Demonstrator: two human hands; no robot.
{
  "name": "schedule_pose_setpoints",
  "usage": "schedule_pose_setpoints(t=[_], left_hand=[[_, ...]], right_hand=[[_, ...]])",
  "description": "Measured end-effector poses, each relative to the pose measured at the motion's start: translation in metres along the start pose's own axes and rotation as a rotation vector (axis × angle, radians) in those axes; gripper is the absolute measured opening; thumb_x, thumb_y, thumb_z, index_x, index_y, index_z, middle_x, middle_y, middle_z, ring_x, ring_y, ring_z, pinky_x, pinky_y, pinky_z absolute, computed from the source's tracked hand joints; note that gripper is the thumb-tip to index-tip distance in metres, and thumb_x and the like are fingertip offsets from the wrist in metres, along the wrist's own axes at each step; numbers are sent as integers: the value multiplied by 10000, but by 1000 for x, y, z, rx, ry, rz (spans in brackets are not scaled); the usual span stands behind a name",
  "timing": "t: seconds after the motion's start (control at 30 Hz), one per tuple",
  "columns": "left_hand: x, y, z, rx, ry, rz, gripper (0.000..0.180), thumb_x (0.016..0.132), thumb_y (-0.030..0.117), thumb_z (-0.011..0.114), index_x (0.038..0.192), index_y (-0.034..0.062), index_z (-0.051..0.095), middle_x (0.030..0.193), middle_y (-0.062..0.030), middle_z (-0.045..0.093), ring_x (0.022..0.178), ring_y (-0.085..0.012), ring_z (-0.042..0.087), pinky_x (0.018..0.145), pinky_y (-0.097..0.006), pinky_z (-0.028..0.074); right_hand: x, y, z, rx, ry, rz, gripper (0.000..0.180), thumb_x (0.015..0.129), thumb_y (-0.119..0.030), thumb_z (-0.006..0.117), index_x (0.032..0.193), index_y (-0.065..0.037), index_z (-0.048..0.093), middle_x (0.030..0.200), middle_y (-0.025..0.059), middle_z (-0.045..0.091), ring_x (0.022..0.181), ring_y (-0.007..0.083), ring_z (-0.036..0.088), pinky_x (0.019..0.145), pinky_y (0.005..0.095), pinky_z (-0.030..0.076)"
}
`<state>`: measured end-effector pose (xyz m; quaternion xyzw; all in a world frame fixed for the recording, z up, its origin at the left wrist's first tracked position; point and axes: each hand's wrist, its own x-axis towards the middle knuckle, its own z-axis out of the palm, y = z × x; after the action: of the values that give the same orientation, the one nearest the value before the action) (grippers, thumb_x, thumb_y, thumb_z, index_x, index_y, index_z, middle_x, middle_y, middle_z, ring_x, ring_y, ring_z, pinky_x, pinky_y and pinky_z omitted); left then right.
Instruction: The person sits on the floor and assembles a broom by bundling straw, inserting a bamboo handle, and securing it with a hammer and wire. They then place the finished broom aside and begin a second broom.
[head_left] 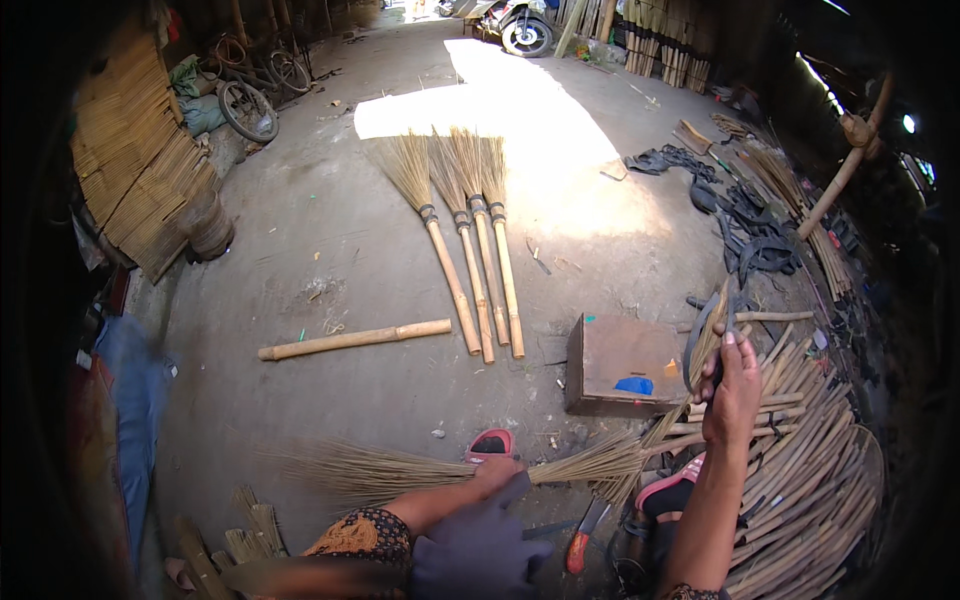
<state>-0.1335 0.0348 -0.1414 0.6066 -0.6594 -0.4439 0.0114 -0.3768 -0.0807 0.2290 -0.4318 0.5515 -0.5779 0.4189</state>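
My left hand [497, 475] is closed around the middle of a bundle of thin, dry broom sticks [390, 472], held low above the floor. Its bristly end fans out to the left, and the other end spreads right toward a pile of bamboo handles. Raised at the right, my right hand [735, 380] grips a dark, flexible strip [692, 350], which looks like rubber and curves in a loop beside the fingers. A knife with a red handle [577, 550] lies on the floor between my arms.
Several brooms [485, 260] with bamboo handles lie ahead, beside a loose bamboo pole [355, 340]. A brown wooden box [625, 365] stands before my right hand. At the right are piled bamboo handles [810, 480] and black rubber scraps [755, 245]. A motorcycle [525, 35] stands far back.
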Motion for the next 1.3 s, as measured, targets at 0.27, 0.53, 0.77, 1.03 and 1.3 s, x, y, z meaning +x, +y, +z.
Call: schedule_pose_setpoints(t=[0.27, 0.53, 0.77, 1.03, 1.3], left_hand=[[1, -7, 11, 54, 70, -35, 424, 958, 418, 502, 1063, 99, 759, 1034, -264, 742, 980, -435, 735, 878, -542, 560], [-15, 38, -21, -50, 77, -267, 633, 1032, 489, 349, 1154, 2, 734, 1184, -304, 711, 1158, -460, 684, 1016, -518, 522], [3, 29, -10, -32, 32, -365, 912, 1054, 668, 160, 1259, -43, 693, 1245, -332, 682, 1243, -485, 631, 1117, -502, 443], [-11, 26, -12, 189, -16, -34, 504, 1006, 407, 479, 1411, 138, 613, 1173, -278, 717, 1133, -442, 697, 986, -540, 531], [-9, 29, -26, 223, -133, -39, 444, 838, 267, 749, 1245, 105, 676, 1103, -227, 741, 1070, -416, 722, 912, -516, 575]], right_hand=[[-153, 198, -3, -50, -196, 699, 253, 1101, -300, 553, 1199, -100, 672, 649, -28, 538, 443, 51, 413, 394, 230, 322], [-189, 300, 32, -260, -187, 812, 301, 1053, -335, 590, 971, -83, 733, 575, -30, 505, 424, 91, 434, 383, 295, 325], [-160, 288, 27, -204, -233, 878, 304, 1017, -323, 625, 865, -76, 713, 513, -39, 450, 358, 115, 366, 352, 320, 284], [-138, 277, 19, -239, -358, 1069, 233, 987, -266, 606, 946, -65, 716, 514, -45, 366, 397, 92, 307, 376, 309, 269], [-200, 268, -8, -96, -428, 903, 327, 1125, -337, 486, 1097, -68, 671, 642, -41, 455, 461, 77, 362, 416, 278, 302]])
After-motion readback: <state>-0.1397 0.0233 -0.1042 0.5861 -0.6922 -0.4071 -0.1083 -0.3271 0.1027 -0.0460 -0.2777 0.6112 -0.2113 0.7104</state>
